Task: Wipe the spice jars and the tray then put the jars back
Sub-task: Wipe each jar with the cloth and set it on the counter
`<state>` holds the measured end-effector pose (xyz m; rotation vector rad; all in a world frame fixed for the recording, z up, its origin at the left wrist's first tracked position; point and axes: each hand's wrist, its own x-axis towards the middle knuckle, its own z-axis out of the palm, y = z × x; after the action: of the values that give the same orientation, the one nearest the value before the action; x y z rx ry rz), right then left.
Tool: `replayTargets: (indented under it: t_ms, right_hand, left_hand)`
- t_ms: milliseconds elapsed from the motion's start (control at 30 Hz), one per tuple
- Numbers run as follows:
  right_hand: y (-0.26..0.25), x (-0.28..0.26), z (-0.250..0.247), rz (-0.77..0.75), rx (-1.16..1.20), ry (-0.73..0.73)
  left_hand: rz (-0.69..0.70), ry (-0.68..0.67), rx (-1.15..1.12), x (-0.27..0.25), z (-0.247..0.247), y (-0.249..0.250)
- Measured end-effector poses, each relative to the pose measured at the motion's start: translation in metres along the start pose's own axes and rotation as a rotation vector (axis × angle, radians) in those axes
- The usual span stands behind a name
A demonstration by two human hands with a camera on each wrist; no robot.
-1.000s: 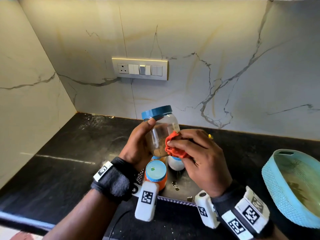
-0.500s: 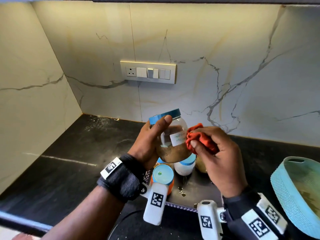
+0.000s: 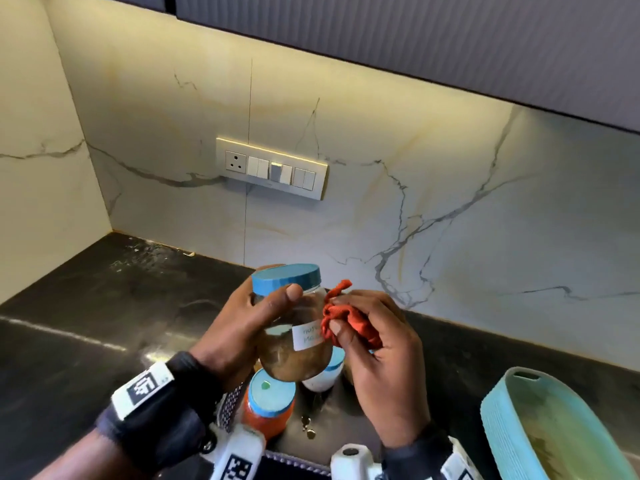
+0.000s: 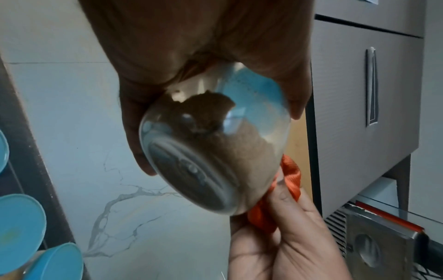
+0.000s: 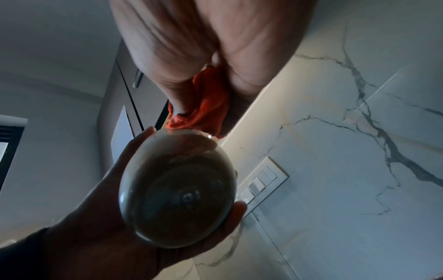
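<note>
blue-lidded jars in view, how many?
3 clearly: one in the left hand, the brown jar; red jar and white jar below. Hands may hide more.

A wide stretch of dark counter [image 3: 104, 323] lies open to the left, bounded by the side wall [image 3: 34, 168] and the back wall [image 3: 450, 220]. Passage straight down beneath the raised hands is blocked by an orange-filled jar [image 3: 268, 405] and a white jar [image 3: 323, 375], which stand close together on the tray [image 3: 332, 427]. The right side is closed off by a blue basket [image 3: 519, 427] near the counter's front. Overhead room is capped by the cabinet underside [image 3: 415, 36]. A switch plate [image 3: 272, 173] is mounted on the back wall.
</note>
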<state>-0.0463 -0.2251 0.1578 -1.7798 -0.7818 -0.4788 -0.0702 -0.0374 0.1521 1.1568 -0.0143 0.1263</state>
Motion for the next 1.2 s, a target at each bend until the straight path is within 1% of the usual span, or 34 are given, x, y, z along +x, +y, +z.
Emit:
replayTargets:
  t_ms: [100, 233, 267, 300, 333, 400, 467, 500, 567, 667, 733, 800, 933, 1000, 1100, 1200]
  right_hand:
    - [-0.009, 0.002, 0.003, -0.025, -0.009, 0.023]
    - [-0.025, -0.005, 0.005, -0.221, -0.197, -0.118]
    - [-0.024, -0.005, 0.005, -0.233, -0.202, -0.120]
    - [-0.023, -0.005, 0.005, -0.207, -0.182, -0.096]
    - [-0.021, -0.003, 0.005, -0.145, -0.144, -0.048]
    - [-0.018, 0.001, 0.004, 0.017, -0.043, 0.044]
    - [-0.014, 0.000, 0.008, 0.119, 0.044, 0.050]
    - [-0.015, -0.001, 0.011, 0.123, 0.061, 0.039]
    - [-0.021, -0.006, 0.013, 0.061, 0.018, 0.025]
    - [-0.032, -0.011, 0.018, -0.098, -0.118, -0.020]
    - [-0.033, -0.009, 0.022, -0.140, -0.145, -0.020]
    - [-0.026, -0.005, 0.025, -0.075, -0.067, 0.011]
    - [-0.008, 0.002, 0.031, 0.176, 0.089, 0.032]
    - [0.000, 0.004, 0.030, 0.273, 0.194, -0.006]
    - [0.004, 0.006, 0.028, 0.383, 0.376, -0.108]
    - [0.007, 0.010, 0.028, 0.454, 0.403, -0.162]
  left_hand:
    - [-0.003, -0.021, -0.017, -0.001, -0.002, -0.001]
    - [0.010, -0.026, -0.011, -0.003, -0.008, 0.004]
    - [0.022, -0.040, 0.021, -0.004, -0.011, 0.004]
    - [0.035, -0.052, 0.054, -0.006, -0.013, 0.004]
    - [0.044, -0.060, 0.086, -0.007, -0.014, 0.003]
    - [0.071, -0.054, 0.151, -0.007, -0.015, 0.003]
    - [0.107, -0.047, 0.201, -0.009, -0.015, 0.003]
    - [0.131, -0.041, 0.215, -0.010, -0.016, 0.004]
    - [0.166, -0.031, 0.235, -0.013, -0.017, 0.006]
    - [0.178, -0.022, 0.254, -0.015, -0.023, 0.008]
    - [0.168, -0.017, 0.254, -0.016, -0.024, 0.009]
    - [0.159, -0.006, 0.250, -0.017, -0.024, 0.008]
    - [0.101, -0.009, 0.277, -0.021, -0.029, 0.004]
    - [0.066, -0.038, 0.284, -0.021, -0.033, 0.004]
    - [0.016, -0.100, 0.268, -0.020, -0.039, 0.007]
    - [-0.002, -0.138, 0.268, -0.020, -0.042, 0.008]
